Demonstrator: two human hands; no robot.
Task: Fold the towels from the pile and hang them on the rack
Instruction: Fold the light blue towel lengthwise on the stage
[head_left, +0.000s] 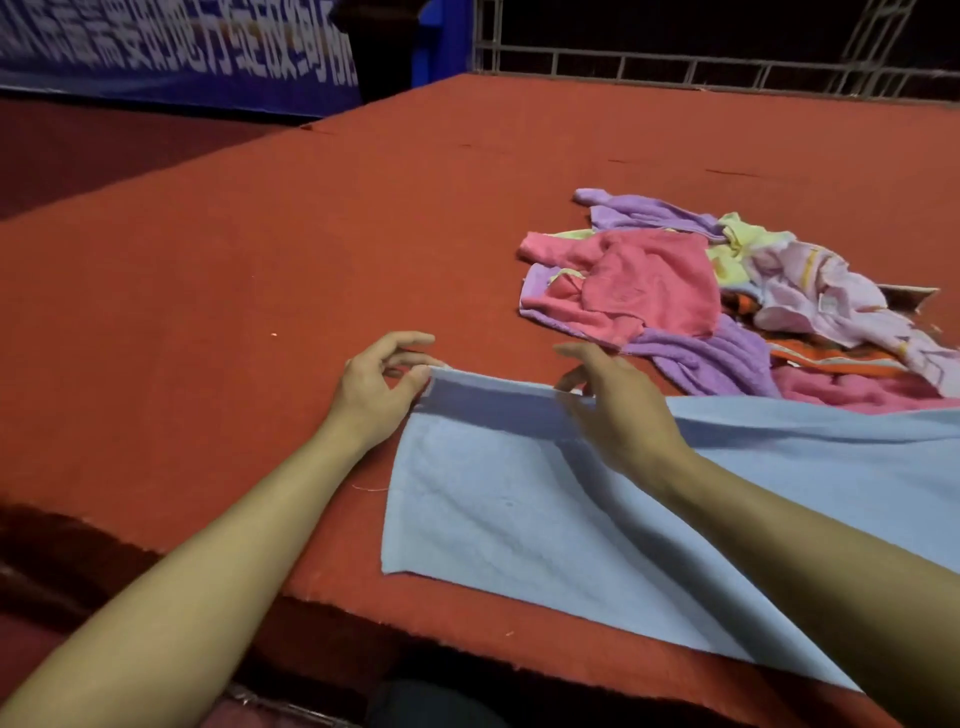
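Light blue towel (519, 499) spread flat on the near part of the red-covered table (260, 270), running off toward the right edge of view, its near edge close to the table's near rim. Far edge lifted slightly into a narrow darker band between the two hands.

Left hand (371, 387) at the towel's far-left corner, thumb and forefinger pinching that corner, other fingers curled loosely above the cloth. Right hand (618, 410) a little to the right along the same far edge, fingers arched down onto the hem; thumb and fingertips seem to pinch the edge, though the contact itself hidden behind the back of the hand. Both forearms bare, reaching in from the near side.

Pile of towels (727, 301) crumpled on the table, far and right of the hands, close beyond the blue towel's far edge. Pink towel (639, 283) on top at the left of the heap, purple towel (701, 358) beneath it and reaching nearest to the right hand, pale yellow and pale pink cloths toward the right, a strip of orange showing underneath.

Blue banner (156, 52) with white characters at the far left, metal railing (675, 62) along the far right. Rack not seen.
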